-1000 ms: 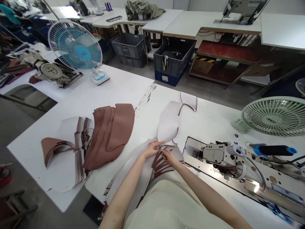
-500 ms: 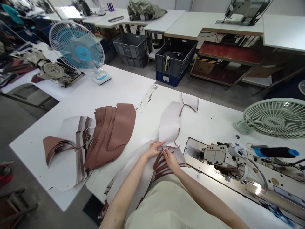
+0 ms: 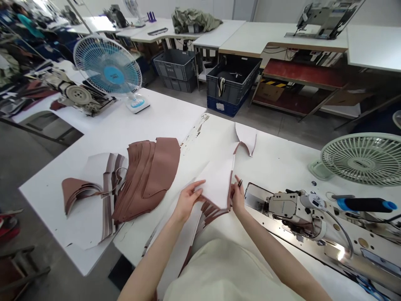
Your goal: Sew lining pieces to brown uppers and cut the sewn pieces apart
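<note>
A white-backed brown leather-like piece [image 3: 217, 182], its right edge turned up brown, is raised and tilted over the worktable. My left hand [image 3: 188, 200] pinches its left side between thumb and fingers. My right hand [image 3: 238, 196] is closed at the brown right edge; a small dark tip, too small to name, pokes out between its fingers. From the far end of the raised piece, another curved white-backed piece [image 3: 247, 136] trails onto the table. Beneath my hands lie several more pieces [image 3: 209, 213] with brown edges, partly hidden by my arms.
A sewing machine [image 3: 285, 205] stands close to my right hand, with a green fan [image 3: 360, 159] behind it. Stacked brown pieces [image 3: 163, 167] and a bundle of white-backed pieces [image 3: 94, 217] lie left. A blue fan [image 3: 109, 73] and grey crates [image 3: 232, 83] stand farther off.
My hands have moved apart, the left one leftward and the right one rightward. The white-backed piece has been lifted and tilted between them, and its trailing far end has shifted and curled.
</note>
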Motion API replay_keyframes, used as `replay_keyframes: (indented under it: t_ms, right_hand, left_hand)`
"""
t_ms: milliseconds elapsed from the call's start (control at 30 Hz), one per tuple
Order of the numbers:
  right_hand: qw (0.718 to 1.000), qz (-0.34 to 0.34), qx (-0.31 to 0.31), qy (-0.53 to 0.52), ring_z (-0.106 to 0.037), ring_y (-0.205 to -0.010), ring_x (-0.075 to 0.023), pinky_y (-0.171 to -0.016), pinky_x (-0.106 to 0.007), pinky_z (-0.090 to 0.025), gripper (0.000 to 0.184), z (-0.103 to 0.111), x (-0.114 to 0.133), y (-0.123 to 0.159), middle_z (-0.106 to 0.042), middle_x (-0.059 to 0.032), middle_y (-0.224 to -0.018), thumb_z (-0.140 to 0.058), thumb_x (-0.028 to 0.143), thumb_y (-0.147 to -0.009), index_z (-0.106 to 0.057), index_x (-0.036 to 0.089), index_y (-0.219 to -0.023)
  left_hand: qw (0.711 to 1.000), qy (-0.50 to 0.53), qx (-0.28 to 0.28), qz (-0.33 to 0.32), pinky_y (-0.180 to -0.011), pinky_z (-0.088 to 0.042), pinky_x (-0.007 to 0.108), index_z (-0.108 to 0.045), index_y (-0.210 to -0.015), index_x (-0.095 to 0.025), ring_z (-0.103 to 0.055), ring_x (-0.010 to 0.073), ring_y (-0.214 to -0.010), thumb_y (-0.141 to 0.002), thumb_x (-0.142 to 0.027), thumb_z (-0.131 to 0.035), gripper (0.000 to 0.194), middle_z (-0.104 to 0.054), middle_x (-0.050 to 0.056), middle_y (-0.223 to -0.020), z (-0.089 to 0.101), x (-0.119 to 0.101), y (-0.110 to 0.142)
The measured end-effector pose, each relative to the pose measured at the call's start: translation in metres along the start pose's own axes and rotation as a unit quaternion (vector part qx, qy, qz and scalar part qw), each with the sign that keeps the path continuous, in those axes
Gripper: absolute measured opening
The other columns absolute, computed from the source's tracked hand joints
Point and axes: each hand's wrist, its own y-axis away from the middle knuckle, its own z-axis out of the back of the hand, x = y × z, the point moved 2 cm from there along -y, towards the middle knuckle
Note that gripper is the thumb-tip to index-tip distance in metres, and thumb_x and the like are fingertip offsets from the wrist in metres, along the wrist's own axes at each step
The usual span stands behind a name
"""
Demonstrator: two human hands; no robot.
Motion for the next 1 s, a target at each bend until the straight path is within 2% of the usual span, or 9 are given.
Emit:
replay_keyframes:
  t_ms: [100, 233, 400, 533, 633, 700, 800, 900, 1000]
  right_hand:
    - [0.999, 0.020, 0.001, -0.035, -0.036, -0.045, -0.0095, -0.049, -0.024, -0.035, 0.074, 0.006, 0.029, 0.012, -0.061, 0.0006, -0.073, -0.035, 0.063, -0.085, -0.022, 0.024, -0.146]
    - [0.973, -0.020, 0.223, 0.055, -0.033, -0.042, -0.0102, -0.046, -0.025, -0.029, 0.065, -0.020, 0.039, 0.046, -0.036, 0.0074, -0.045, -0.045, 0.058, -0.082, -0.052, 0.014, -0.130]
    - [0.916, -0.085, 0.385, 0.073, -0.033, -0.041, -0.0087, -0.047, -0.023, -0.030, 0.054, -0.049, 0.002, 0.106, -0.033, 0.0086, -0.044, -0.045, 0.049, -0.086, -0.056, 0.014, -0.126]
    - [0.871, -0.205, 0.426, 0.135, -0.035, -0.038, -0.0089, -0.043, -0.022, -0.029, 0.049, -0.064, -0.044, 0.119, -0.035, 0.0086, -0.040, -0.044, 0.038, -0.089, -0.054, 0.011, -0.128]
    - [0.860, -0.252, 0.414, 0.161, -0.030, -0.034, -0.0070, -0.038, -0.021, -0.024, 0.049, -0.073, -0.065, 0.106, -0.042, 0.0088, -0.042, -0.045, 0.039, -0.089, -0.052, 0.010, -0.128]
    - [0.857, -0.253, 0.421, 0.157, -0.028, -0.033, -0.0058, -0.037, -0.021, -0.020, 0.050, -0.075, -0.069, 0.098, -0.045, 0.0090, -0.044, -0.049, 0.041, -0.087, -0.052, 0.012, -0.127]
    - [0.871, -0.231, 0.414, 0.129, -0.026, -0.034, -0.0050, -0.038, -0.021, -0.017, 0.042, -0.069, -0.068, 0.089, -0.037, 0.0105, -0.041, -0.056, 0.042, -0.081, -0.061, 0.013, -0.111]
    - [0.912, -0.235, 0.327, 0.073, -0.021, -0.036, -0.0050, -0.039, -0.020, -0.014, 0.032, -0.049, -0.063, 0.075, -0.030, 0.0111, -0.041, -0.054, 0.047, -0.079, -0.058, 0.017, -0.084]
    - [0.931, -0.295, 0.214, 0.036, -0.013, -0.036, -0.0056, -0.040, -0.021, -0.008, 0.036, -0.024, -0.060, 0.053, -0.025, 0.0114, -0.041, -0.037, 0.053, -0.084, -0.046, 0.021, -0.073]
  left_hand:
    - [0.992, -0.096, 0.052, 0.057, -0.067, -0.052, 0.028, -0.059, -0.124, -0.018, -0.058, 0.0110, -0.056, -0.072, -0.044, -0.069, 0.060, -0.065, 0.001, -0.074, 0.030, -0.014, 0.057]
    - [0.970, -0.165, 0.091, 0.154, -0.065, -0.053, 0.031, -0.034, -0.144, -0.022, -0.060, 0.0156, -0.053, -0.074, -0.055, -0.064, 0.083, -0.065, -0.001, -0.065, 0.095, -0.014, 0.129]
    - [0.941, -0.201, 0.072, 0.264, -0.059, -0.051, 0.029, -0.029, -0.146, -0.019, -0.061, 0.0186, -0.053, -0.073, -0.059, -0.060, 0.089, -0.063, -0.001, -0.057, 0.163, 0.030, 0.186]
    - [0.851, -0.405, 0.050, 0.330, -0.064, -0.049, 0.031, -0.058, -0.126, -0.019, -0.065, 0.0246, -0.067, -0.072, -0.042, -0.058, 0.058, -0.065, 0.004, -0.065, 0.179, 0.057, 0.179]
    - [0.791, -0.581, -0.058, 0.185, -0.076, -0.047, 0.033, -0.069, -0.101, -0.020, -0.063, 0.0269, -0.089, -0.078, -0.033, -0.049, 0.034, -0.066, 0.009, -0.094, 0.164, 0.043, 0.133]
    - [0.813, -0.576, -0.072, 0.052, -0.084, -0.045, 0.032, -0.066, -0.106, -0.021, -0.060, 0.0234, -0.095, -0.085, -0.030, -0.038, 0.036, -0.065, 0.009, -0.105, 0.133, 0.029, 0.089]
    - [0.867, -0.483, 0.051, -0.112, -0.098, -0.039, 0.031, -0.063, -0.112, -0.022, -0.054, 0.0204, -0.109, -0.085, -0.027, -0.043, 0.034, -0.062, 0.006, -0.116, 0.066, 0.023, 0.013]
    - [0.868, -0.473, 0.104, -0.112, -0.105, -0.030, 0.038, -0.061, -0.118, -0.023, -0.048, 0.0231, -0.119, -0.081, -0.026, -0.054, 0.038, -0.059, 0.005, -0.124, 0.010, 0.037, -0.052]
    - [0.862, -0.487, 0.124, -0.063, -0.105, -0.029, 0.044, -0.062, -0.115, -0.023, -0.047, 0.0268, -0.118, -0.074, -0.024, -0.062, 0.041, -0.064, 0.005, -0.116, -0.013, 0.057, -0.086]
